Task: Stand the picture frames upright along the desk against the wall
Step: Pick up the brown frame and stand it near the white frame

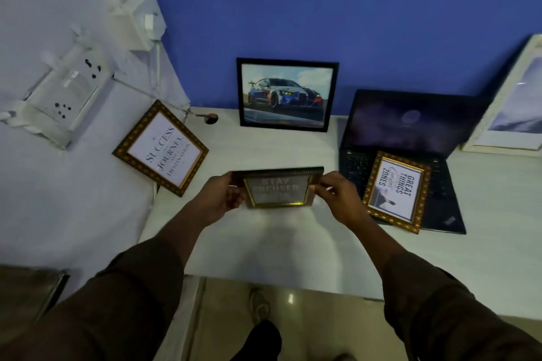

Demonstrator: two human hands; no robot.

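Above the white desk (264, 243), left hand (225, 196) and right hand (337, 196) pinch the short ends of a gold-trimmed frame (278, 189), long axis crosswise, blue wall (322, 9) straight ahead beyond the standing car picture (286, 95)

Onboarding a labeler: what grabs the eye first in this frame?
Both hands, left hand and right hand, grip a gold-edged frame by its sides above the white desk. Behind it, a black-framed car picture stands against the blue wall. Another gold frame lies on the open laptop, at right.
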